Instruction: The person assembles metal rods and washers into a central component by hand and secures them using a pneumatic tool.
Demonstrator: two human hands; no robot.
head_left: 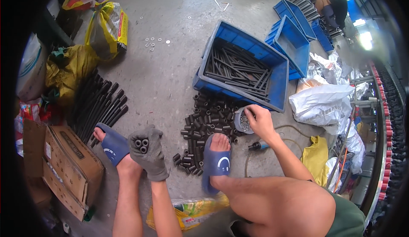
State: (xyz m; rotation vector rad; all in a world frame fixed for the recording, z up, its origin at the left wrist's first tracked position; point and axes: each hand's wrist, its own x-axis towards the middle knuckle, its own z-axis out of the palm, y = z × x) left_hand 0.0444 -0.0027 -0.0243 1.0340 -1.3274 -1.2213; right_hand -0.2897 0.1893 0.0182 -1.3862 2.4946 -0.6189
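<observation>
My left hand (151, 162), in a grey glove, is closed around a few short black tubes (141, 143), their round open ends facing up. My bare right hand (260, 121) is over the rim of a small pale tub (237, 121) of small metal pieces, possibly nuts. Its fingers are curled together at the tub, and whatever they pinch is too small to make out. Between my hands, a heap of short black tubes (198, 130) lies on the floor beside my right foot. Beyond the heap stands a blue crate (221, 90) holding many thin dark rods (240, 68).
Long black rods with thicker ends (111, 105) lie left, behind an open cardboard box (70, 169). A blue-handled power tool (258, 146) with a cable is right of my foot. More blue crates (294, 45), white sacks (321, 107) and another person (334, 7) are farther right. Washers (168, 42) dot the floor.
</observation>
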